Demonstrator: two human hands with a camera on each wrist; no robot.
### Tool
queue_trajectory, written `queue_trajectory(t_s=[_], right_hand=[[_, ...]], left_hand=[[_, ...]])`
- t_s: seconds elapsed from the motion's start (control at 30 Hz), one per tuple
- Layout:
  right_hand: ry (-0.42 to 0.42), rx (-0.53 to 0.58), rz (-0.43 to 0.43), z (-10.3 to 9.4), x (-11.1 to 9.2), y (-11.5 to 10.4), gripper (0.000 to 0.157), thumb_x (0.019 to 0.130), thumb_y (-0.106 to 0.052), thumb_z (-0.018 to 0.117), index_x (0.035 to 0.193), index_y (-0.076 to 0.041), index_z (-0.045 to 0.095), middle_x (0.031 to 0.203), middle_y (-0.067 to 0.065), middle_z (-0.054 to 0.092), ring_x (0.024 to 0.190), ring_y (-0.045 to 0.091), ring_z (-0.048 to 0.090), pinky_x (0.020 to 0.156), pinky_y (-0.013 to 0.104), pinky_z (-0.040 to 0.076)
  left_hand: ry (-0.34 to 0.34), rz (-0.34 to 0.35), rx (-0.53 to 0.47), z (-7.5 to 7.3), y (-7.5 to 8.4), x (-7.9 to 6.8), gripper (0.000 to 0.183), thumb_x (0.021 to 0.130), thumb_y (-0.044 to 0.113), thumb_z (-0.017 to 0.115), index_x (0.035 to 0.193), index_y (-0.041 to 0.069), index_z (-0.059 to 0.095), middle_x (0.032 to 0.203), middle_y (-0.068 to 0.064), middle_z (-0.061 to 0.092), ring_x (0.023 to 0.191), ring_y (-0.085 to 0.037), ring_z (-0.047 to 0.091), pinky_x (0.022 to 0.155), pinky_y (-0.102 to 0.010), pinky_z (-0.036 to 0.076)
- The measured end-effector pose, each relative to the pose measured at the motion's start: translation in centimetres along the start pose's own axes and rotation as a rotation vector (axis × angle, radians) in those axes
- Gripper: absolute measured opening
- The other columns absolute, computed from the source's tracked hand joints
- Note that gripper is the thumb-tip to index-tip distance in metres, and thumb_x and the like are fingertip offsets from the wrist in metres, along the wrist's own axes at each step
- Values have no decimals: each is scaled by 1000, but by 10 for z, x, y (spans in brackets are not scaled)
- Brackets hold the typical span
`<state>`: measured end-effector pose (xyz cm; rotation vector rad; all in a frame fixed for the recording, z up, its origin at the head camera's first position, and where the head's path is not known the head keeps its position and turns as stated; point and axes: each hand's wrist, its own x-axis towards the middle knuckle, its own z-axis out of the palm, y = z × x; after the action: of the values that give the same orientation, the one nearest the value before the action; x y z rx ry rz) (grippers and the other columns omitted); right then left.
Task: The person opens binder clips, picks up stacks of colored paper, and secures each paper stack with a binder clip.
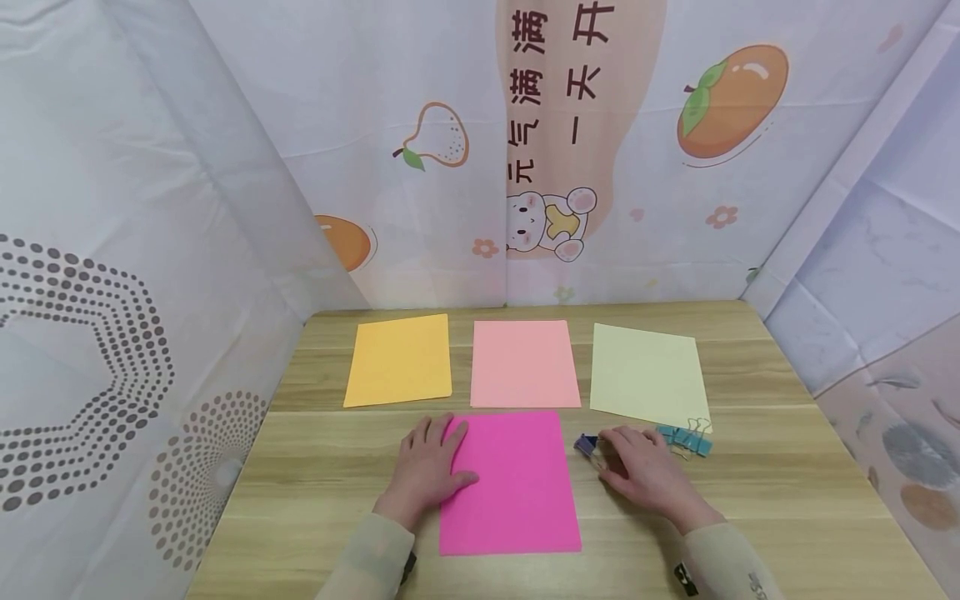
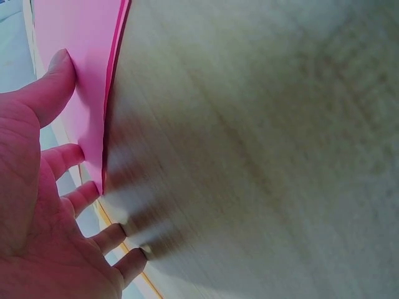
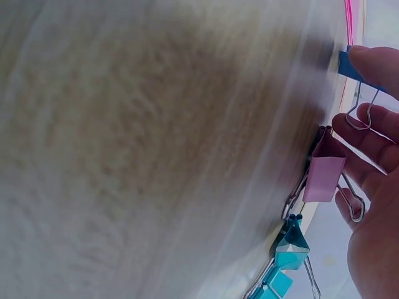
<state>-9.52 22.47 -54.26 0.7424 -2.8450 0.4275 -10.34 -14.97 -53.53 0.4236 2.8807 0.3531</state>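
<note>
A stack of bright pink square paper [image 1: 517,492] lies in the middle of the table. My left hand [image 1: 429,462] rests at its left edge, fingers spread, with the thumb on the sheet. In the left wrist view the fingertips [image 2: 93,188] reach the sheets' corner. To the right of the paper, my right hand [image 1: 641,471] pinches a blue binder clip [image 1: 586,445] between thumb and fingers; its wire handle shows in the right wrist view. Under that hand stands a pink binder clip [image 3: 325,171], hidden in the head view. Teal binder clips [image 1: 686,440] sit beside it.
Along the back lie square papers: orange [image 1: 399,360], light pink [image 1: 524,364] and pale green [image 1: 647,372]. The teal clips stand at the pale green paper's near corner. Printed curtains [image 1: 450,208] hang behind the wooden table [image 1: 787,500] and at both sides.
</note>
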Motion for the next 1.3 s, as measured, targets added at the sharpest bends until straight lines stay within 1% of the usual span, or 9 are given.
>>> queue_trajectory(t_s=[0.17,0.4,0.67,0.87,1.1,1.3], right_hand=[[-16,8,12,0,-1,-2,52,81,-30,85,122,-6,64,115,6,68,108,25,63,96,51,44],[21,29,2,3,-2,-3,50,80,-27,86,119,-6,64,111,5,67,106,25,63,96,51,43],[24,30,-1,2,-1,-7,47,81,-29,83,118,-8,63,110,2,65,107,25,61,91,47,42],[19,39,24,2,-1,-9,48,82,-28,83,120,-9,62,114,3,69,107,25,61,91,46,39],[24,71,49,2,1,-11,45,80,-27,83,115,-10,60,107,3,73,99,22,61,91,44,37],[23,82,65,0,2,-12,41,82,-25,80,113,-9,59,102,3,73,92,21,61,90,45,38]], left_hand=[[-4,-3,-6,1,0,0,84,90,56,70,158,16,41,162,-15,31,148,-50,22,115,-66,24],[-3,2,0,0,0,0,84,90,57,69,158,15,41,162,-15,31,148,-50,22,115,-66,24],[-6,-2,-7,0,0,0,84,90,57,70,158,15,41,162,-15,31,148,-49,22,115,-66,24],[-5,-11,-16,0,1,0,85,89,57,71,157,16,41,162,-15,31,148,-49,22,115,-66,24],[-2,-9,-6,1,0,0,85,90,58,70,157,16,41,162,-15,31,148,-49,22,115,-66,24],[2,-9,-1,2,0,0,84,90,58,70,157,16,41,162,-14,31,148,-49,23,115,-66,24]])
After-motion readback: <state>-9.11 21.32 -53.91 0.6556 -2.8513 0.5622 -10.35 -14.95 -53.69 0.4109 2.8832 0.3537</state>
